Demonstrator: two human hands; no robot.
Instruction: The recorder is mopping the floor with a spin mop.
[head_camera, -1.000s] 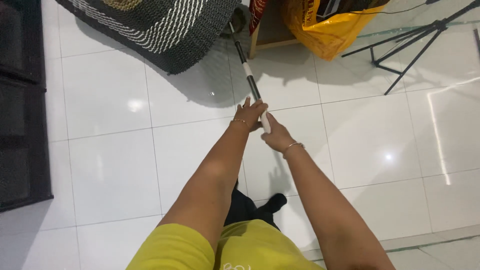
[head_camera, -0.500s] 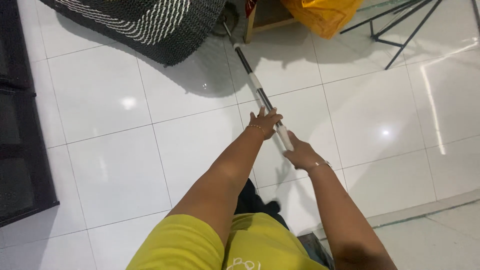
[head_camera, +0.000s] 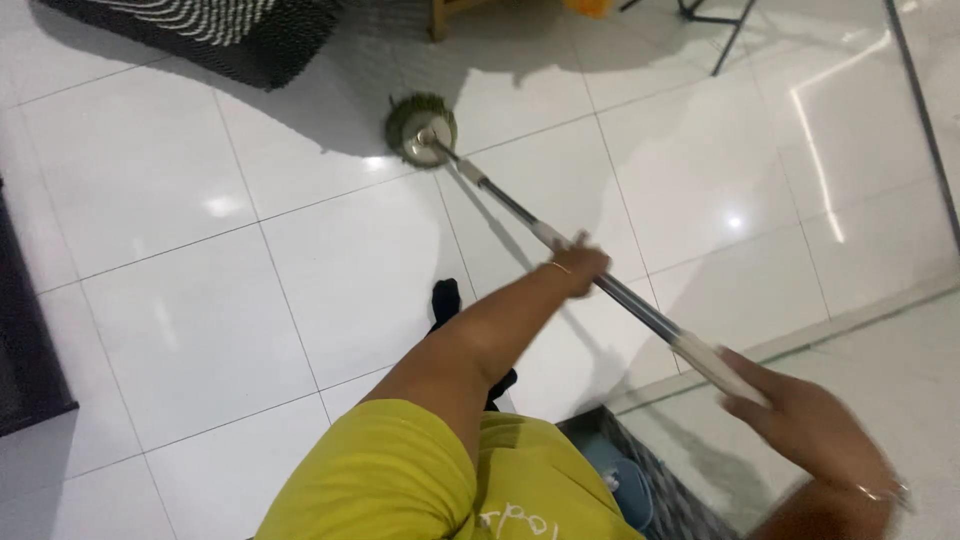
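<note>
I hold a long silver mop pole (head_camera: 515, 212) in both hands. My left hand (head_camera: 580, 268) grips it around the middle, with a thin bracelet on the wrist. My right hand (head_camera: 810, 425) is closed on the white upper end, near the lower right corner. The round greenish mop head (head_camera: 421, 130) rests on the glossy white tiled floor (head_camera: 190, 300), out from under the dark striped rug (head_camera: 215, 30). My yellow shirt fills the bottom centre.
The dark woven rug with pale stripes lies at the top left. A wooden furniture leg (head_camera: 438, 18) and black stand legs (head_camera: 725, 35) sit at the top. A dark cabinet edge (head_camera: 25, 360) runs down the left. A low step edge (head_camera: 850, 310) crosses the right. A blue object (head_camera: 620, 480) sits by my feet.
The mop head has been pulled back from under the rug onto open tile. My right hand has slid back along the pole, far from my left hand. The view has tilted downward.
</note>
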